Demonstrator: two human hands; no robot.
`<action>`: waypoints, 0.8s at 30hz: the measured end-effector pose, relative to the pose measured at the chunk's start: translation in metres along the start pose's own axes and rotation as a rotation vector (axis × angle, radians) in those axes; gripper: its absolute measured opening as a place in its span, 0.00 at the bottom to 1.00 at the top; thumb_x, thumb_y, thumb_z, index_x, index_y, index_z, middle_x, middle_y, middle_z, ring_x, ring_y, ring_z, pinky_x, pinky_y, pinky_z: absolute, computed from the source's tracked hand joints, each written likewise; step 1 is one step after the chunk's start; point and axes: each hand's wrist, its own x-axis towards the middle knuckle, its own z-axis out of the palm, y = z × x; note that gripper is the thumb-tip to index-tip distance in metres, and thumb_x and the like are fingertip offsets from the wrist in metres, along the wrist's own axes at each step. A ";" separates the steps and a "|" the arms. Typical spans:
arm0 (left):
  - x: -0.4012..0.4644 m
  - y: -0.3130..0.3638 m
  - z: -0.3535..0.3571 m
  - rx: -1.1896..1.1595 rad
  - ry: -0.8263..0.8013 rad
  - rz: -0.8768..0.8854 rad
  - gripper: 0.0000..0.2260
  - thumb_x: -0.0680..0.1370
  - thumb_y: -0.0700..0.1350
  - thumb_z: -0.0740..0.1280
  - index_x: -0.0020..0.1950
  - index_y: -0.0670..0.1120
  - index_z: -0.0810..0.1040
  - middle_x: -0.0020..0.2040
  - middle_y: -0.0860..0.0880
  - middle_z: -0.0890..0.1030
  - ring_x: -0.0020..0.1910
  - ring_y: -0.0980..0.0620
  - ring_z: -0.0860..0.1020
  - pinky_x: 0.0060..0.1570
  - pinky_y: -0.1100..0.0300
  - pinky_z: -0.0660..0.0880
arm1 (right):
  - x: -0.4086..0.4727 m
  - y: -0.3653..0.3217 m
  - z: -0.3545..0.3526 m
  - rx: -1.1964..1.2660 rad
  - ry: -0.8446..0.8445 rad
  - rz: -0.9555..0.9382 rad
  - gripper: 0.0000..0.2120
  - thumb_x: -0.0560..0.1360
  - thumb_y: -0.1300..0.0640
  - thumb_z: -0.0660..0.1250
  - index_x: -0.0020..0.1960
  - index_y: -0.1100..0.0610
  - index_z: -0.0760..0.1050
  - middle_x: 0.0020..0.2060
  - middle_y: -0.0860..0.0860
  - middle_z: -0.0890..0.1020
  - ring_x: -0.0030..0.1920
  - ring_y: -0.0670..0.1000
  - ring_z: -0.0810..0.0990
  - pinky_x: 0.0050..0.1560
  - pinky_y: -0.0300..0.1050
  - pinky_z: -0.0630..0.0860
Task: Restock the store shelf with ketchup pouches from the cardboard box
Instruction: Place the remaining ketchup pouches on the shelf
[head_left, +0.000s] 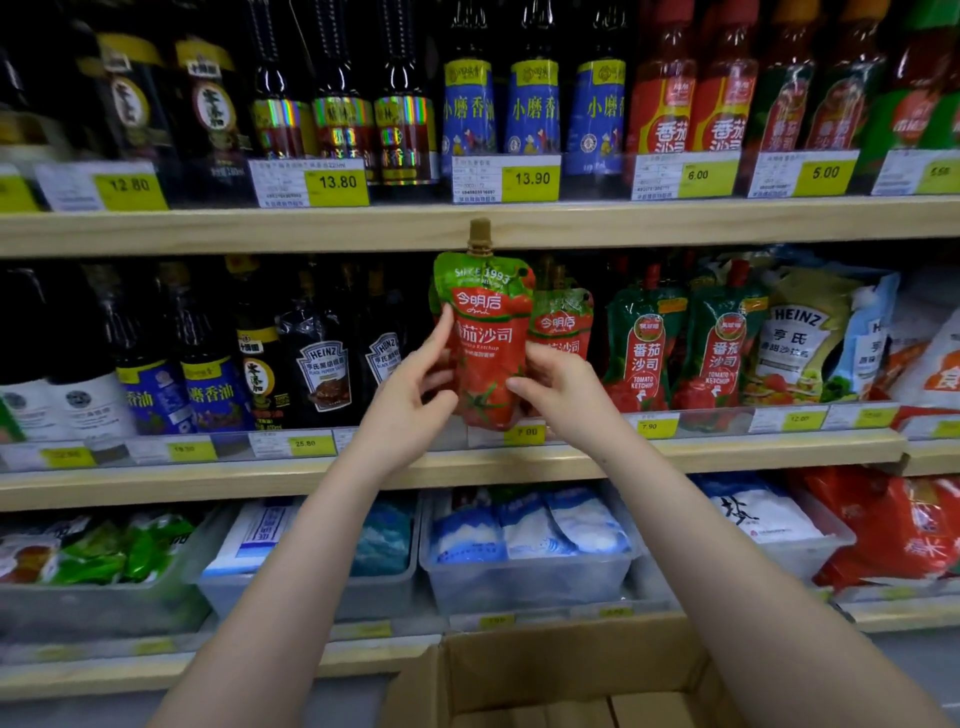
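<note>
Nearest me, the cardboard box sits low at the bottom edge, flaps up; I can't see any pouches inside from this angle, so I can't tell how many are left.

Both my forearms reach up and forward from either side of the box toward the middle shelf. My left hand holds the left edge of the ketchup pouch, thumb up along the side, fingers curled behind. My right hand grips the lower right edge, fingers wrapped round it. Pouch is upright, cap at top, front facing me, bottom just above the price rail, not yet set down, I'd say.

Just behind it, a second matching pouch already stands on the shelf, so restocking is under way. Further right are other-brand green ketchup pouches.
</note>
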 end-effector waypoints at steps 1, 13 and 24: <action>0.003 -0.004 -0.003 0.011 0.005 0.013 0.36 0.74 0.27 0.56 0.75 0.58 0.54 0.65 0.49 0.71 0.61 0.57 0.74 0.57 0.73 0.69 | 0.008 0.003 0.004 -0.024 0.011 -0.019 0.17 0.74 0.67 0.63 0.62 0.57 0.75 0.55 0.48 0.80 0.59 0.48 0.77 0.63 0.49 0.73; 0.020 -0.049 -0.006 0.206 -0.045 -0.078 0.36 0.75 0.37 0.61 0.72 0.66 0.49 0.65 0.47 0.69 0.62 0.51 0.74 0.62 0.57 0.72 | 0.032 0.041 0.030 -0.097 0.040 0.125 0.11 0.78 0.65 0.56 0.57 0.61 0.74 0.55 0.56 0.80 0.55 0.49 0.77 0.57 0.43 0.74; 0.027 -0.065 0.001 0.377 0.002 -0.132 0.39 0.74 0.38 0.65 0.75 0.61 0.47 0.51 0.48 0.66 0.46 0.58 0.70 0.59 0.57 0.72 | 0.044 0.051 0.045 -0.227 0.047 0.240 0.12 0.80 0.61 0.53 0.62 0.62 0.68 0.55 0.59 0.78 0.54 0.57 0.77 0.52 0.46 0.74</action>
